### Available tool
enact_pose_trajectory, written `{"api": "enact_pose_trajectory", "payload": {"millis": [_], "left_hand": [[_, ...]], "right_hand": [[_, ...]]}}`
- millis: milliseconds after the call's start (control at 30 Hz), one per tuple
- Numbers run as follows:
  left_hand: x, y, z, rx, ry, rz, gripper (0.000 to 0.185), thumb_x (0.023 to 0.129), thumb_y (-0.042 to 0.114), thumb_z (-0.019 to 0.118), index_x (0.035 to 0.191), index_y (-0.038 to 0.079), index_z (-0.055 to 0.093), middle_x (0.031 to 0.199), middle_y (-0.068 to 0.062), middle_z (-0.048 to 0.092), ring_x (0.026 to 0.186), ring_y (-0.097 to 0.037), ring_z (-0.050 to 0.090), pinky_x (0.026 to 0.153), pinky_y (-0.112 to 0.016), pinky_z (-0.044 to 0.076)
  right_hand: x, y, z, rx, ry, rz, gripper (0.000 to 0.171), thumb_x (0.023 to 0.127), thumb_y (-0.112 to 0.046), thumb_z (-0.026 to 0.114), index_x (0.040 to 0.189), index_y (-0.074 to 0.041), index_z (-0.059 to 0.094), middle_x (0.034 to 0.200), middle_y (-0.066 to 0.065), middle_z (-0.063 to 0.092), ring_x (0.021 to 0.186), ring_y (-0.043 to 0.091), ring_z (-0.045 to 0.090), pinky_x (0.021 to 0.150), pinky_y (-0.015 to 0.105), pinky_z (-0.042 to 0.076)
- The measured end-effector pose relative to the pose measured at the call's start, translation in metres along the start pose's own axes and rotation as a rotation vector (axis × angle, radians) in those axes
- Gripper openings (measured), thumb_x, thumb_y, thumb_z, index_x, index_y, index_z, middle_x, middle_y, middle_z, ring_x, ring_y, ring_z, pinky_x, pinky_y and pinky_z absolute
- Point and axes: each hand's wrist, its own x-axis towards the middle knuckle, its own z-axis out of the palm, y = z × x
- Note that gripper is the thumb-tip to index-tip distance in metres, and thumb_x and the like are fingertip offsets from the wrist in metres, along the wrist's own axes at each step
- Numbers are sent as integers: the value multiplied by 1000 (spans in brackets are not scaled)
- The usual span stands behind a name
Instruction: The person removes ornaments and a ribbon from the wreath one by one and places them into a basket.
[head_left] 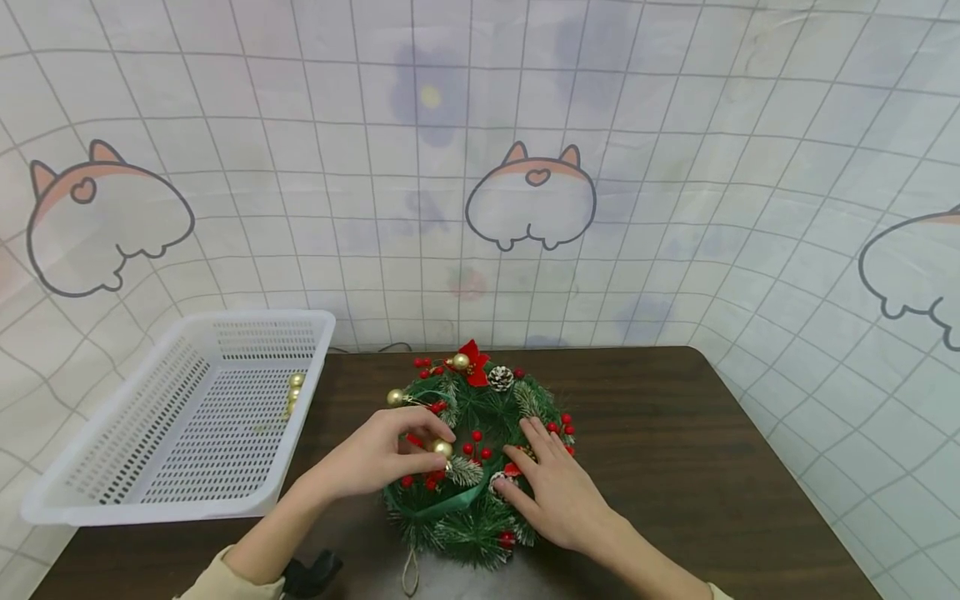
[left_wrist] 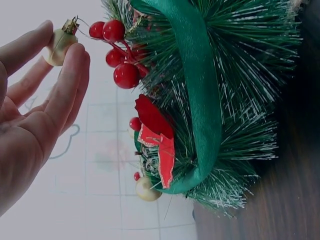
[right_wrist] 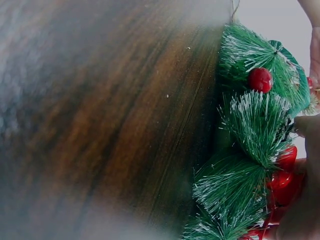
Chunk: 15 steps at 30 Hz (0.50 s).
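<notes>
Head view first: wreath (head_left: 480, 450) lies flat on the dark wooden table (head_left: 712, 467), near its middle, with a white plastic basket (head_left: 187, 417) off at nine o'clock holding a few loose gold baubles (head_left: 294, 392). Left hand (head_left: 375, 457) curls over the wreath's inner rim at about eight o'clock, fingertips pinched on a gold bauble (head_left: 442, 448), seemingly to work it free of the branches. Right hand (head_left: 558, 487) lies flat on the wreath at four o'clock, fingers straight and slightly spread, probably pressing the ring down so it does not lift or slide. Left wrist view: thumb and fingers (left_wrist: 65, 85) close on the small gold bauble (left_wrist: 60, 45) by its cap, beside a cluster of red berries (left_wrist: 117, 55); a green ribbon (left_wrist: 200, 95) wraps the needles, and another gold bauble (left_wrist: 147, 189) sits lower. Right wrist view: mostly table grain, with frosted green needles (right_wrist: 255, 130) and a red berry (right_wrist: 260, 79) at three o'clock; the fingers barely show at the edge.
</notes>
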Motion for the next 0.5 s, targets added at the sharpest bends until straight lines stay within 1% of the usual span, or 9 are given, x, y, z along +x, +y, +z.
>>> {"api": "enact_pose_trajectory", "payload": {"millis": [100,233,400,433,500], "left_hand": [[-1,1,3,-23,-17,0,24,88,26,72,110,18,66,105,6,64,93,-16,61,75,-31,56],[-2,0,7,-41,-27,-15,28,88,26,72,111,13,66,104,5,64,92,-16,62,76,-31,55],[-4,-1,9,-51,-24,-26,29,88,29,71,113,14,66,104,6,64,92,-15,62,75,-31,55],[-5,-1,9,-64,-24,-29,29,88,29,71,113,15,66,104,6,64,93,-16,62,77,-31,55],[-5,0,9,-78,-23,-31,29,88,29,71,114,15,66,105,7,64,93,-16,62,77,-32,55]], "right_hand": [[0,0,0,-2,4,-1,63,98,-59,36,135,-12,55,154,17,25,144,30,13,113,50,19],[0,0,0,-4,4,3,63,98,-59,36,135,-12,55,155,16,24,144,30,13,113,49,19],[0,0,0,-8,3,5,63,98,-60,35,136,-13,55,155,16,24,144,29,13,113,49,19],[0,0,0,-9,2,4,63,98,-59,35,136,-14,55,155,16,24,144,29,13,113,49,19],[0,0,0,-10,-2,4,62,98,-59,35,136,-14,55,155,16,24,144,29,13,114,49,18]]}}
